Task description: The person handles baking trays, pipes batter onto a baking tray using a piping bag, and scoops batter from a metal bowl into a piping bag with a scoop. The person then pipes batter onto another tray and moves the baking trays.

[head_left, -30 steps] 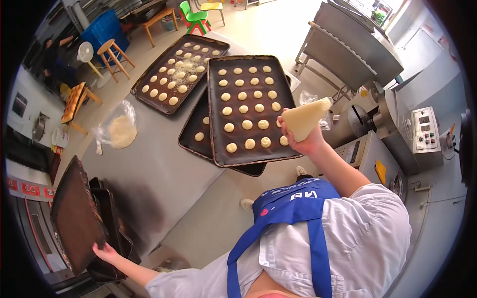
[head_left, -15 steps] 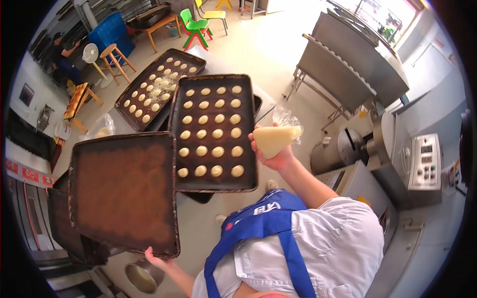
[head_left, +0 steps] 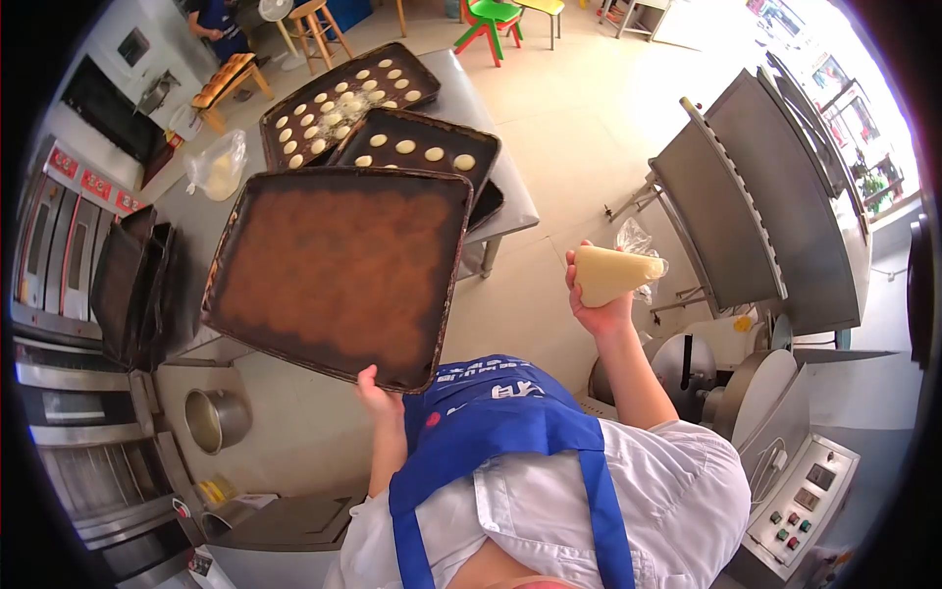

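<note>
My left hand (head_left: 379, 395) grips the near edge of a dark baking tray (head_left: 339, 265) with a bare brown surface. That tray is held tilted and overlaps the near part of a second baking tray (head_left: 466, 142), which shows a row of pale batter rounds (head_left: 435, 154). My right hand (head_left: 601, 312) is wrapped round a full piping bag (head_left: 614, 275) of pale yellow batter, held out to the right, apart from the trays. The bag's crumpled clear plastic end (head_left: 636, 240) sticks out beyond the fingers.
Another tray (head_left: 285, 103) of batter rounds lies farther back on the metal table (head_left: 471, 83). A plastic bag (head_left: 218, 167) sits at the left. Stacked trays (head_left: 126, 285), a metal pot (head_left: 218, 420), ovens and machines stand around. Another person (head_left: 218, 27) is at the back.
My left hand has brought the bare tray rightward, so it now covers most of the tray of batter rounds. The piping bag stays in my right hand. The head view has shifted.
</note>
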Tool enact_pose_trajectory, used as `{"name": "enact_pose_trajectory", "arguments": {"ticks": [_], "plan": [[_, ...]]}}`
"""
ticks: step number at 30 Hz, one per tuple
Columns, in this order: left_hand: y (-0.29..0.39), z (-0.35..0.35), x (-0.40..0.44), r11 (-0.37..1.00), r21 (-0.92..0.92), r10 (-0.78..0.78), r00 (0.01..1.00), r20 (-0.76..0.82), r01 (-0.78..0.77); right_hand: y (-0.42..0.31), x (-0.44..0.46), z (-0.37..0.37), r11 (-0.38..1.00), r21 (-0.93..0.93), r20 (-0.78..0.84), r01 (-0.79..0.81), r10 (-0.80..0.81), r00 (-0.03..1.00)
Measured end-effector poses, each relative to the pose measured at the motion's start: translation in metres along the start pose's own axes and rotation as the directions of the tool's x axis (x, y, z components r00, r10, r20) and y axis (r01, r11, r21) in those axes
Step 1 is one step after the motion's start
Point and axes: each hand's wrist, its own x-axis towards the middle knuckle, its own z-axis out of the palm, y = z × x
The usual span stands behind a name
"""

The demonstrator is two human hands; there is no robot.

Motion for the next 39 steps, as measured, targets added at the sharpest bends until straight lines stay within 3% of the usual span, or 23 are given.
{"name": "enact_pose_trajectory", "arguments": {"ticks": [4,6,8,10,12,14,20,22,23,24,26,28,30,32,34,35,36,38,39], "plan": [[-0.036,0.038,-0.013,0.999,0.033,-0.023,1.000,-0.011,0.023,-0.013,-0.014,-0.006,0.995,0.040,0.047,0.087,-0.089,0.995],[-0.051,0.055,-0.019,0.995,-0.044,-0.092,0.995,-0.048,0.090,-0.015,-0.024,-0.009,0.995,0.032,0.053,0.095,-0.096,0.994],[-0.069,0.068,-0.017,0.992,0.009,-0.129,0.991,0.035,0.129,-0.019,-0.037,-0.012,0.989,0.027,0.007,0.143,-0.144,0.990],[-0.076,0.088,-0.023,0.988,0.147,-0.037,0.999,-0.013,0.039,-0.026,-0.051,-0.018,0.989,0.020,-0.038,0.149,-0.148,0.988],[-0.086,0.079,-0.011,0.970,0.219,-0.111,0.993,0.033,0.101,-0.030,-0.057,-0.024,0.991,-0.013,-0.096,0.132,-0.133,0.986],[-0.087,0.072,0.000,0.832,0.422,-0.399,0.917,0.003,0.360,-0.030,-0.061,-0.025,0.987,-0.019,-0.116,0.159,-0.160,0.980],[-0.093,0.092,0.017,0.746,0.570,-0.545,0.808,0.223,0.346,-0.011,-0.054,-0.025,0.976,0.017,-0.092,0.217,-0.215,0.972],[-0.088,0.098,0.025,0.580,0.755,-0.668,0.709,0.225,0.307,0.000,-0.045,-0.028,0.980,0.067,-0.067,0.186,-0.181,0.981],[-0.081,0.099,0.033,0.483,0.840,-0.757,0.601,0.258,0.247,0.008,-0.039,-0.028,0.986,0.062,-0.068,0.154,-0.149,0.986],[-0.072,0.105,0.037,0.499,0.828,-0.741,0.621,0.255,0.256,0.014,-0.032,-0.027,0.987,0.029,-0.078,0.156,-0.153,0.985],[-0.044,0.123,0.030,0.291,0.939,-0.922,0.206,0.327,-0.185,0.032,-0.014,-0.020,0.990,-0.007,-0.088,0.142,-0.142,0.986],[-0.021,0.138,0.020,0.564,0.804,-0.784,0.184,0.593,-0.190,0.059,0.004,-0.007,0.987,-0.094,-0.201,0.133,-0.150,0.968],[0.004,0.169,0.013,0.706,0.633,-0.539,0.339,0.771,-0.318,0.091,0.030,0.009,0.980,-0.159,-0.258,0.117,-0.156,0.954],[0.013,0.190,0.023,0.870,0.390,-0.291,0.324,0.900,-0.302,0.127,0.054,0.024,0.953,-0.277,-0.289,0.120,-0.201,0.936],[0.015,0.192,0.025,0.953,0.283,-0.153,0.633,0.759,-0.109,0.156,0.073,0.040,0.907,-0.382,-0.247,0.177,-0.285,0.926],[0.020,0.192,0.034,0.964,0.182,-0.267,0.760,0.592,0.197,0.167,0.078,0.050,0.807,-0.544,-0.165,0.231,-0.373,0.913],[0.028,0.192,0.043,0.915,0.044,-0.372,0.796,0.478,0.401,0.177,0.084,0.054,0.640,-0.710,-0.094,0.294,-0.500,0.861],[0.044,0.194,0.059,0.758,-0.160,-0.572,0.762,0.305,0.633,0.184,0.088,0.066,0.155,-0.897,0.235,0.414,-0.625,0.744],[0.048,0.194,0.065,0.709,-0.180,-0.612,0.721,0.325,0.682,0.186,0.090,0.072,0.027,-0.876,0.366,0.482,-0.613,0.700]]}}
